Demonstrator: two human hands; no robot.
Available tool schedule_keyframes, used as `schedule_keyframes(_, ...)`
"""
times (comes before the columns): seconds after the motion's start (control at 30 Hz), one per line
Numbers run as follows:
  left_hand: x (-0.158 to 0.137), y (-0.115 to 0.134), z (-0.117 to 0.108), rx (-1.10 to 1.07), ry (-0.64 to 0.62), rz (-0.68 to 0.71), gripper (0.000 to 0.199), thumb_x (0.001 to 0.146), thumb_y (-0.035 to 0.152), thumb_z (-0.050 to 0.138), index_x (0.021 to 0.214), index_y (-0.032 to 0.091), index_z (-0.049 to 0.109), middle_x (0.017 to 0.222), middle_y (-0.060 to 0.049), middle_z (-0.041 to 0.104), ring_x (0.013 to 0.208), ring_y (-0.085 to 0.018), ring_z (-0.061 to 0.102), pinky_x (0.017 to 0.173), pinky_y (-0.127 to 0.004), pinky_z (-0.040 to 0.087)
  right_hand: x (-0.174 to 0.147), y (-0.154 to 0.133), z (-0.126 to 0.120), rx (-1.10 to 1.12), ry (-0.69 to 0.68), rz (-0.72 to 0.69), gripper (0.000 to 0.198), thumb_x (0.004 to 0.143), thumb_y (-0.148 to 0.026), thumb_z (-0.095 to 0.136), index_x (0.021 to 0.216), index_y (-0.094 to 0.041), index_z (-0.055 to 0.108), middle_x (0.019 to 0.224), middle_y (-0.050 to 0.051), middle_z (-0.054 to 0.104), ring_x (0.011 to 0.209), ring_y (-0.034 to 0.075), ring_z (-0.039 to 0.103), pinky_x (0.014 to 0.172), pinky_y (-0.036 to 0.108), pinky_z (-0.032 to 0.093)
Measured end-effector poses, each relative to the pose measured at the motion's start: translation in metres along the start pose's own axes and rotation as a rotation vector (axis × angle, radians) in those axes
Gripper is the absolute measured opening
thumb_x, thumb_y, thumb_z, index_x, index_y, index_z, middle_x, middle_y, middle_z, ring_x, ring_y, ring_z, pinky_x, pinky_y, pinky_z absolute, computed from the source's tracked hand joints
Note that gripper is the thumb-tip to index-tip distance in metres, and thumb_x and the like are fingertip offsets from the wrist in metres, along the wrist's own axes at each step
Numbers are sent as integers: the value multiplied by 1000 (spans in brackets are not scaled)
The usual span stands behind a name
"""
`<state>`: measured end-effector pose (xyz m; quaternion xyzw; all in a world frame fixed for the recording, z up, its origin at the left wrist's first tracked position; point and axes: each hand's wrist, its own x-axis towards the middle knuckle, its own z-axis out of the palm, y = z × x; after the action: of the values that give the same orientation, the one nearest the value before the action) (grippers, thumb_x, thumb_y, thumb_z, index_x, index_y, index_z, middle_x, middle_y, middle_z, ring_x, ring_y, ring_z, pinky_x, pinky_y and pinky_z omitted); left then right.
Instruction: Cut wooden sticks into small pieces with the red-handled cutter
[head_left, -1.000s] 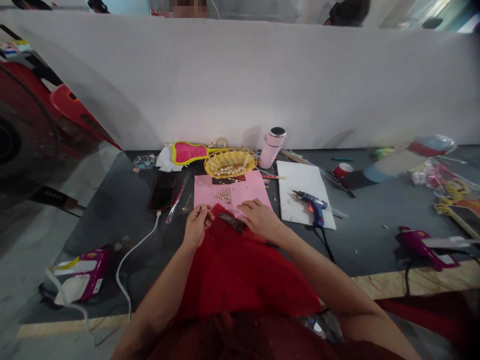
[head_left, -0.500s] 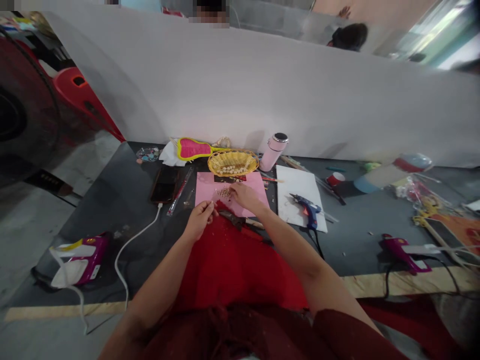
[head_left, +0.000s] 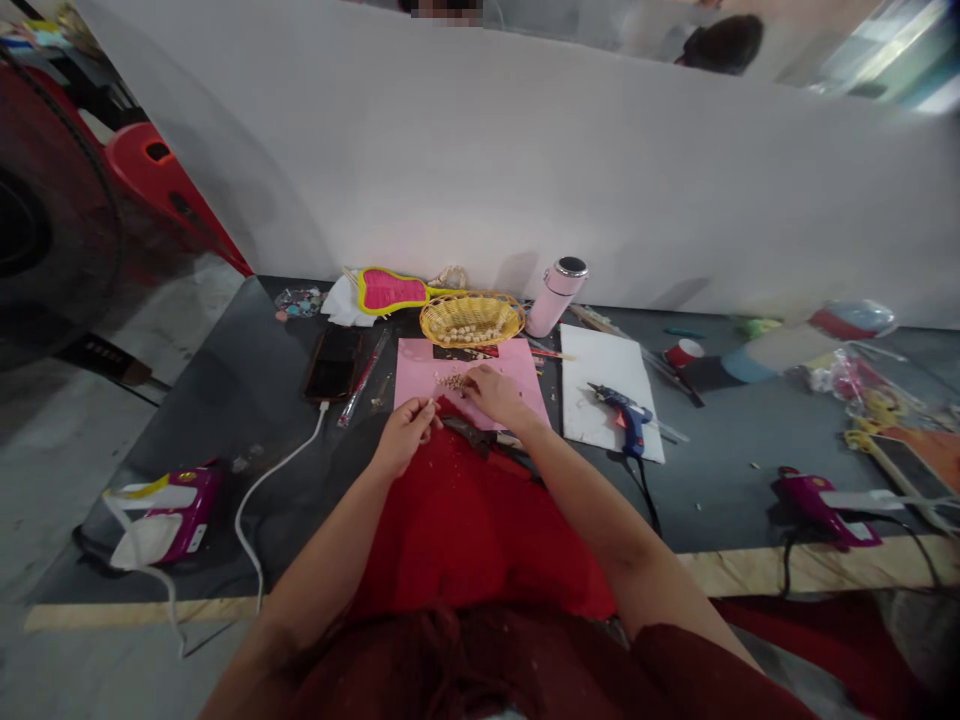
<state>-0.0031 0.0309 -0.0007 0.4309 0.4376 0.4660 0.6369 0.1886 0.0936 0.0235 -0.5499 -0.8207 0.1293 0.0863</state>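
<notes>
My left hand [head_left: 405,435] is closed in a pinch at the near left edge of a pink sheet [head_left: 414,368]. A tiny pale piece shows at its fingertips, too small to name. My right hand [head_left: 495,395] reaches over the sheet, its fingers drawn together at a small heap of beige, bead-like pieces [head_left: 451,381]. What its fingertips hold, if anything, is hidden. Just in front of both hands lie dark-jawed pliers [head_left: 469,431], partly over the red cloth [head_left: 465,530]. A yellow wicker basket [head_left: 429,325] with pale pieces inside stands behind the sheet.
A phone [head_left: 332,362] on a white cable lies left. To the right are a pink flask [head_left: 556,298] and a blue glue gun [head_left: 628,418] on a white board [head_left: 592,350]. Purple devices [head_left: 193,515] sit at both sides. A white partition [head_left: 480,160] rises behind.
The whole view has shifted slightly, with the table's things a little higher and to the right. My right hand stays at the heap; my left keeps its pinch.
</notes>
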Motion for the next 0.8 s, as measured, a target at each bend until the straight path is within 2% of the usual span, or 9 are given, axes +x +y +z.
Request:
schedule_keyframes(0.3, -1, 3, 2, 37, -33, 0, 32, 79, 43, 62, 92, 14, 58, 68, 0, 61, 47, -5, 38, 47, -18, 28, 1, 3, -2, 64, 23, -1, 16, 92, -20, 48, 90, -15, 63, 99, 11, 62, 93, 19, 58, 86, 29, 42)
schedule_keyframes(0.43, -6, 8, 4, 77, -46, -26, 35, 79, 44, 61, 96, 14, 61, 71, -2, 63, 48, -6, 40, 46, -19, 29, -23, -9, -11, 144, 119, -23, 16, 94, -25, 46, 98, -16, 59, 105, 11, 59, 101, 18, 55, 90, 30, 43)
schedule_keyframes(0.5, -11, 13, 8, 37, -81, -66, 37, 80, 45, 61, 99, 14, 63, 74, -3, 65, 49, -6, 40, 46, -19, 29, -42, -22, -14, 319, 246, -107, 15, 93, -27, 47, 98, -18, 58, 103, 9, 59, 99, 17, 56, 89, 30, 45)
schedule_keyframes(0.57, -17, 17, 13, -30, -115, -104, 35, 80, 45, 61, 101, 16, 64, 74, -2, 64, 48, -5, 39, 45, -18, 28, -61, -37, -14, 451, 318, -157, 14, 93, -28, 46, 97, -20, 57, 101, 8, 59, 100, 17, 56, 90, 31, 46)
schedule_keyframes(0.67, -23, 21, 20, -63, -154, -138, 30, 80, 42, 63, 97, 17, 64, 72, 0, 63, 46, -4, 36, 44, -18, 26, -78, -51, -8, 534, 379, -112, 13, 92, -30, 48, 94, -23, 59, 100, 9, 60, 101, 19, 57, 90, 34, 48)
schedule_keyframes(0.8, -24, 19, 22, -10, -207, -181, 27, 81, 39, 63, 94, 16, 66, 70, -2, 65, 49, -5, 39, 46, -18, 26, -81, -52, 2, 586, 397, -104, 13, 92, -30, 49, 93, -23, 60, 101, 9, 61, 102, 19, 57, 92, 35, 48)
